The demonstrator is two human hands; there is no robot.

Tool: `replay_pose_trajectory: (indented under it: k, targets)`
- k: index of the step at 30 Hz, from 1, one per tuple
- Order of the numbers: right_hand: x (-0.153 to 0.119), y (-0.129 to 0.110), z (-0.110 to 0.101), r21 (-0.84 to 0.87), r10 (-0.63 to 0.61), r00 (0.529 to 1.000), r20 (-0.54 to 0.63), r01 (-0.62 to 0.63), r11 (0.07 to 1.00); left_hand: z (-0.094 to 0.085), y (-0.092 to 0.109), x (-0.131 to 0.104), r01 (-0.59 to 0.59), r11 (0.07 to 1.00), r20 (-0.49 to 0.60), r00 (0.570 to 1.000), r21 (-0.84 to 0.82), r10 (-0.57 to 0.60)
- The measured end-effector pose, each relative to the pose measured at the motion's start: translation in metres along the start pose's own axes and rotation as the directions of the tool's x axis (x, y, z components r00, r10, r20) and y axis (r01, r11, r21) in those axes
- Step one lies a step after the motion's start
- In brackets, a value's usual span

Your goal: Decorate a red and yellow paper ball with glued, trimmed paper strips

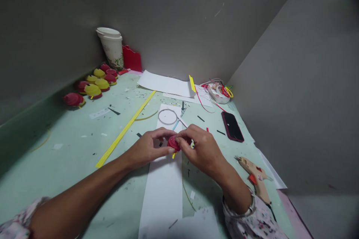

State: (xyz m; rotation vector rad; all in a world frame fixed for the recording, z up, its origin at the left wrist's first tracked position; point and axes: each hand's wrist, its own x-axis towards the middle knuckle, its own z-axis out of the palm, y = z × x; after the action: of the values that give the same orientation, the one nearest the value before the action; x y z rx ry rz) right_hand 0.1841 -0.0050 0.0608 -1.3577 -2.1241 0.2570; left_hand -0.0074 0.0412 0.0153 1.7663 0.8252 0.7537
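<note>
Between my two hands is a small red dome of coiled paper, with a bit of yellow at its lower edge. My left hand grips it from the left, thumb in front and fingers behind. My right hand is closed at the dome's right side, thumb and forefinger pressed against it. A thin white strip sticks up past the right hand's fingers; whether they hold it I cannot tell. Below the hands lies a long white paper strip, with a thin grey ring on its far end.
Several red and yellow coiled domes stand at the back left near a white cup. Yellow paper strips lie left of the hands. On the right are a phone, a glue gun and a tape roll. Paper scraps dot the table.
</note>
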Motion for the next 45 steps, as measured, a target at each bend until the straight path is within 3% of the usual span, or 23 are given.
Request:
replay_pose_trajectory:
  k: [14,23,31,36,45]
  targets:
    - [0.000,-0.002,0.005,0.008,0.062,0.998,-0.027,-0.061,0.998,0.001,0.001,0.000,-0.002,1.000,-0.006,1.000,0.017,0.002]
    - [0.001,0.002,-0.014,0.020,0.041,0.997,-0.061,-0.040,0.999,0.000,-0.005,-0.001,0.035,0.999,-0.013,0.999,-0.027,-0.035]
    - [0.002,0.007,-0.017,0.041,0.120,0.989,-0.084,-0.117,0.992,-0.001,-0.006,-0.002,0.070,0.995,-0.032,0.997,-0.071,-0.073]
    - [0.003,0.003,-0.015,0.073,0.055,0.998,-0.027,-0.053,0.996,0.000,-0.013,-0.001,0.058,0.987,-0.029,0.998,-0.153,-0.063]
    - [0.002,0.003,-0.007,0.089,0.032,0.999,-0.002,-0.031,0.996,0.001,-0.010,-0.001,0.022,0.994,-0.026,0.999,-0.105,-0.025]
